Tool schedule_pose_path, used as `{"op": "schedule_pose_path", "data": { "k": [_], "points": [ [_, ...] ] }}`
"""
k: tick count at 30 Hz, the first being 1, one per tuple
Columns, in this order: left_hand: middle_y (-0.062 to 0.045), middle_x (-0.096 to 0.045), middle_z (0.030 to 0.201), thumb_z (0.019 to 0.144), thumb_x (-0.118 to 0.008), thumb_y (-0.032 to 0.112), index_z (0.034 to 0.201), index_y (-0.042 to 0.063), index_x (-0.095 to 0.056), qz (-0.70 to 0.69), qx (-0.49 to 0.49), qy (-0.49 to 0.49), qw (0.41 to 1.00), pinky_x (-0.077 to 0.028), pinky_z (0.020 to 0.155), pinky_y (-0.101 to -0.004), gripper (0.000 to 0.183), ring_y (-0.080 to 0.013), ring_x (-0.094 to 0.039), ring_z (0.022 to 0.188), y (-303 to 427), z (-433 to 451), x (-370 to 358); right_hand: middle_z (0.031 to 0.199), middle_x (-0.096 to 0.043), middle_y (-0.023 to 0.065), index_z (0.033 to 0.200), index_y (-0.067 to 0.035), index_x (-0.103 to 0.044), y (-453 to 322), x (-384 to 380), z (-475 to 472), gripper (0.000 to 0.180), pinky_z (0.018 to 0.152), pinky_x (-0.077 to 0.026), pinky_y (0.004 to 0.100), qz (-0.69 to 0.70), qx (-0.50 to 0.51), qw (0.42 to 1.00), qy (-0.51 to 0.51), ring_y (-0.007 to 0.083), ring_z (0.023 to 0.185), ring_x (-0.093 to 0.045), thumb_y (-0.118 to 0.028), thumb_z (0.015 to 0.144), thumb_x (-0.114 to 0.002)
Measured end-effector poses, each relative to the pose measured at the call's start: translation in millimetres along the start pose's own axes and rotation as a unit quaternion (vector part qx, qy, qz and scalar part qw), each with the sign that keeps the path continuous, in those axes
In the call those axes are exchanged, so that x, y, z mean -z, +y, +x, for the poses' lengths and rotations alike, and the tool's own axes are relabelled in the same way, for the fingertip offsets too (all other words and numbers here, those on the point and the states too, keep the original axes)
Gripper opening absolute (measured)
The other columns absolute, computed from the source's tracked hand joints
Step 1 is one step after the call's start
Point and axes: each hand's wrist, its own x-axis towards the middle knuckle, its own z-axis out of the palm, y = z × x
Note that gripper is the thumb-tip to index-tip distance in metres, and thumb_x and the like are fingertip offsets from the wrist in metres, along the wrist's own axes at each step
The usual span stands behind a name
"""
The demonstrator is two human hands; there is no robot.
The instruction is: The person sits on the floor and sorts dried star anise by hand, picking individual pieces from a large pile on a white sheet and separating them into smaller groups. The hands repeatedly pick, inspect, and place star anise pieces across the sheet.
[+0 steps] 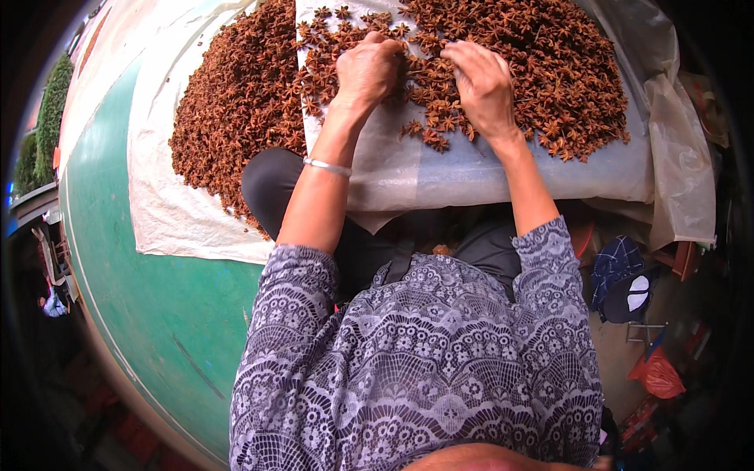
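My left hand [370, 68] is curled over loose star anise [321, 73] on a plastic-covered surface [389, 171]. Its fingertips face away from me, so whatever is inside them is hidden. A pale bangle [327, 167] circles that forearm. To its right, my right hand [483, 82] bends its fingers down at the near-left edge of a large heap of star anise [548, 70]. Those fingers are slightly blurred, and I cannot tell whether they hold a pod. Several pods [433, 138] lie scattered between the two wrists.
Left of the covered surface, a darker star anise pile [235, 118] lies on a white sheet [159, 224] over green flooring [129, 282]. Plastic sheeting [677, 153] hangs at the right. A dark cap [627, 297] and a red plastic bag [658, 374] are at lower right.
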Motion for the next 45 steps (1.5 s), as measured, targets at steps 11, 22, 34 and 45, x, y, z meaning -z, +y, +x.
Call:
{"op": "schedule_pose_path", "data": {
  "k": [11, 22, 34, 45],
  "points": [
    [-0.01, -0.072, 0.082, 0.083, -0.072, 0.024, 0.092, 0.014, -0.075, -0.152, 0.15, 0.011, 0.977, -0.055, 0.069, -0.0391, 0.013, -0.0287, -0.07, 0.076, 0.1, -23.8, 18.3, 0.102, -0.072, 0.0068, 0.132, -0.008, -0.058, -27.1, -31.6, 39.1, 0.057, 0.057, -0.056, 0.0239, 0.262, -0.164, 0.946, -0.102, 0.0076, 0.069, -0.064, -0.035, 0.086, -0.078],
    [-0.004, -0.066, 0.066, 0.088, -0.07, 0.009, 0.086, 0.002, -0.073, -0.55, 0.128, 0.076, 0.822, -0.043, 0.043, -0.0228, 0.008, -0.0074, -0.056, 0.052, -32.8, -20.4, 59.4, 0.072, -0.063, 0.0031, 0.1, -0.006, -0.067, -13.4, -12.0, 62.0, 0.013, 0.05, -0.048, 0.0251, 0.619, -0.259, 0.729, -0.134, 0.0133, 0.055, -0.056, -0.014, 0.09, -0.065],
    [-0.013, -0.072, 0.079, 0.098, -0.062, 0.024, 0.111, -0.004, -0.066, -0.405, 0.288, -0.009, 0.868, -0.051, 0.044, -0.0248, 0.031, -0.012, -0.065, 0.054, -18.4, -22.0, 58.7, 0.081, -0.06, 0.0065, 0.089, -0.009, -0.066, -42.1, -52.1, 24.2, 0.006, 0.068, -0.056, 0.0353, -0.082, 0.071, 0.981, -0.163, 0.0218, 0.078, -0.064, -0.014, 0.085, -0.068],
    [-0.008, -0.071, 0.079, 0.092, -0.067, 0.013, 0.104, -0.002, -0.069, -0.424, 0.206, -0.044, 0.881, -0.057, 0.053, -0.0251, 0.02, -0.012, -0.068, 0.061, -10.9, -23.7, 46.8, 0.083, -0.069, 0.0088, 0.083, -0.008, -0.072, -56.7, -44.3, 46.8, 0.017, 0.07, -0.056, 0.0378, 0.125, -0.084, 0.986, -0.075, 0.027, 0.075, -0.069, -0.023, 0.083, -0.065]
  ]
}}
